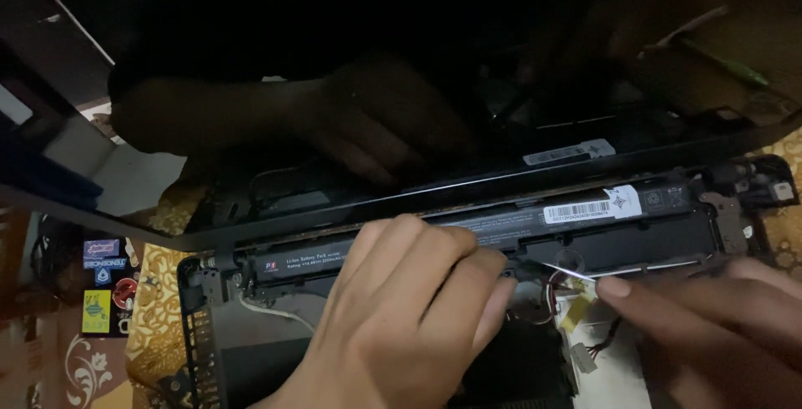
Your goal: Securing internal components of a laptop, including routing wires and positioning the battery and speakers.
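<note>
An opened laptop base (468,350) is seen from above w/ its bottom cover off, lying on a yellow patterned cloth (159,309). The screen lid (251,83) is tilted up at the far side, its dark glass mirroring the hands – prob. left open so the base sits flat and the internals stay reachable.

The long black battery pack (585,217) runs left to right along the far edge of the base, just below the hinge line, white barcode labels on its right part. It appears seated in its bay; whether it is latched cannot be told.

The left hand (409,309) is laid palm-down over the middle of the base, fingers curled loosely, fingertips touching the near edge of the battery – apparently to steady the chassis or press on the pack. Nothing is seen gripped in it.

The right hand (710,317) comes in from the right, fingers nearly closed in a pinch on a thin pale sliver (568,274), maybe a pick or a pin; its tip is aimed at the seam near the battery's middle. What exactly it is cannot be told.

Small loose wires w/ a connector (589,350) lie just near of that spot, by yellowish tape. A sticker-covered object (104,284) sits at the far left.
</note>
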